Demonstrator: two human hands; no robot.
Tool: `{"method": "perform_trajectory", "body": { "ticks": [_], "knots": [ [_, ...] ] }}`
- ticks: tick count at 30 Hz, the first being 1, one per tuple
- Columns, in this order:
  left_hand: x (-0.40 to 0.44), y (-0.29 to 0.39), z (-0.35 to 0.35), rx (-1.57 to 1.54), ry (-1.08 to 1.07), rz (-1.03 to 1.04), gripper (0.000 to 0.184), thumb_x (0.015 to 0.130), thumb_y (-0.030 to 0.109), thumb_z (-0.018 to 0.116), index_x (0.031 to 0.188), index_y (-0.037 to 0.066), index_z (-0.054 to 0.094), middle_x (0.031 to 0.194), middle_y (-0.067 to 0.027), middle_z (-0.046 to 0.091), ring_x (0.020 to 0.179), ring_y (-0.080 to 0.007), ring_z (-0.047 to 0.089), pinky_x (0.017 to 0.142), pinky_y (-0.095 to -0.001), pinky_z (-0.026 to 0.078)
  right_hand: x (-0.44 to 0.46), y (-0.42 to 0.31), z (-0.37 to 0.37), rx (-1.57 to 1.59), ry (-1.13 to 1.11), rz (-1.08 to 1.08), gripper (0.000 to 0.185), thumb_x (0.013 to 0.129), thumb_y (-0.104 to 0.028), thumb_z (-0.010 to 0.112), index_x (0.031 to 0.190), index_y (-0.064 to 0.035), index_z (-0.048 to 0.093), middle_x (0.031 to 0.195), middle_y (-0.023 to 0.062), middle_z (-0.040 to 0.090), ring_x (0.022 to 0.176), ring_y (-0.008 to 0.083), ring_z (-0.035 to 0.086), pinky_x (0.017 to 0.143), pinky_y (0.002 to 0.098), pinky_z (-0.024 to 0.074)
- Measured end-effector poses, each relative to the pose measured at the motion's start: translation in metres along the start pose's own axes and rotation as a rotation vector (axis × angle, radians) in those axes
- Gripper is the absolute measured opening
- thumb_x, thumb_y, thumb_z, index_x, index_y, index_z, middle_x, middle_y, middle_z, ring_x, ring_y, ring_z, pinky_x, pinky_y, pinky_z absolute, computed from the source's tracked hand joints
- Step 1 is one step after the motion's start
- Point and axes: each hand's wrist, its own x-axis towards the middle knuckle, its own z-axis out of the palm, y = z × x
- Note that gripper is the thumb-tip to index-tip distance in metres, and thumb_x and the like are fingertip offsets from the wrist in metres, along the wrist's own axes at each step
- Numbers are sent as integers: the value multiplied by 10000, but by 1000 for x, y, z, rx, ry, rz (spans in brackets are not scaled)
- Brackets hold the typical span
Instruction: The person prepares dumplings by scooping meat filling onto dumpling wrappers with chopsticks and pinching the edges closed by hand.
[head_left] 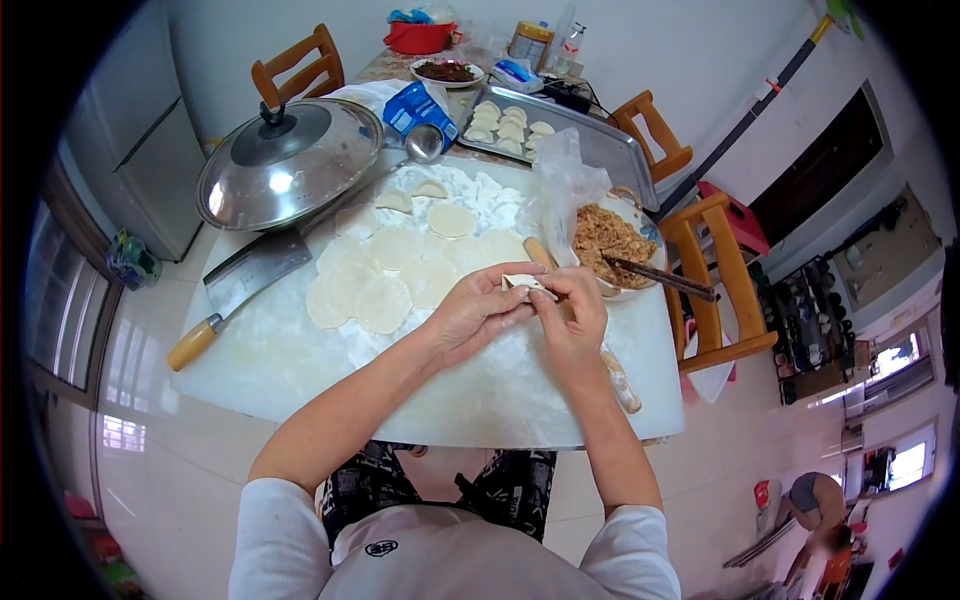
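Between my fingers, above the floured board [470, 390], is a small folded dumpling [523, 284]. My left hand [472, 315] pinches its left end, and my right hand [575, 308] presses its right edge. Just behind my hands lie several round dough wrappers [385, 303], some overlapping, with two folded dumplings [430, 188] farther back. A bowl of meat filling [610, 240] stands to the right of my right hand, with chopsticks [665, 277] resting in it. Partly hidden under my right hand and forearm is a wooden rolling pin [620, 378].
At left lie a cleaver [255, 272] and a large lidded wok [290, 160]; a ladle [423, 144] rests beside it. A metal tray [600, 140] at the back holds several dumplings. Wooden chairs [715, 290] stand right. Another person [815, 505] bends over at far lower right.
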Motion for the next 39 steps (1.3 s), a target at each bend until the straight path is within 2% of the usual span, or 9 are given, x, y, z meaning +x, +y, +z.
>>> {"method": "perform_trajectory", "body": {
  "ticks": [3,7,9,14,16,22,28,35,39],
  "knots": [
    [0,0,0,-9,-18,-1,426,894,72,602,1275,-43,452,1167,-132,559,1087,-177,576,996,-306,474,0,5,0,-2,11,-115,174,749,74,662,902,9,612,882,107,566,793,206,553,656,281,455],
    [-1,2,2,-39,-30,-16,398,919,88,557,1276,-52,449,1149,-130,562,1061,-175,585,983,-319,481,0,2,-1,12,9,-115,159,745,76,663,881,10,612,876,106,575,790,213,552,660,287,453],
    [-3,5,5,-91,-37,-20,388,929,96,535,1275,-56,448,1141,-131,563,1052,-180,588,976,-318,485,0,-3,0,65,21,26,150,736,79,665,862,13,618,876,103,582,790,222,557,678,295,455],
    [-1,5,-7,-152,-133,-30,380,953,126,485,1279,-62,435,1132,-141,556,1075,-209,576,977,-345,479,2,0,1,-5,-10,-64,130,751,69,663,864,18,623,888,99,583,791,204,559,690,275,454],
    [-2,7,-4,-200,-107,-61,348,965,136,459,1266,-38,445,1205,-129,529,1112,-206,549,1012,-353,435,-2,3,2,23,1,-63,119,763,62,660,868,20,623,894,96,582,790,193,559,690,265,452],
    [0,-2,0,-426,-27,-86,362,991,190,401,1268,-43,426,1253,-199,506,1168,-285,522,1038,-419,405,-4,9,4,214,186,277,73,790,48,653,850,20,624,885,77,581,792,153,557,674,248,444],
    [1,-6,-3,-238,-64,49,401,983,172,397,1308,-63,390,1245,-194,509,1163,-260,526,1022,-385,423,-3,-1,7,-23,34,42,115,767,57,667,862,11,623,895,105,578,794,196,581,659,275,483],
    [0,-2,-5,-119,-122,6,426,963,128,420,1333,-75,362,1256,-193,496,1146,-236,530,998,-357,439,-1,-4,5,-77,6,-41,173,746,62,673,896,3,611,880,127,582,777,238,593,662,303,491],
    [-3,2,5,-170,-71,-7,357,988,102,349,1301,-65,395,1232,-173,496,1146,-227,518,1031,-360,420,-1,-2,4,-106,11,-67,158,750,56,669,887,4,610,883,131,582,765,246,592,660,309,490]
  ]
}}
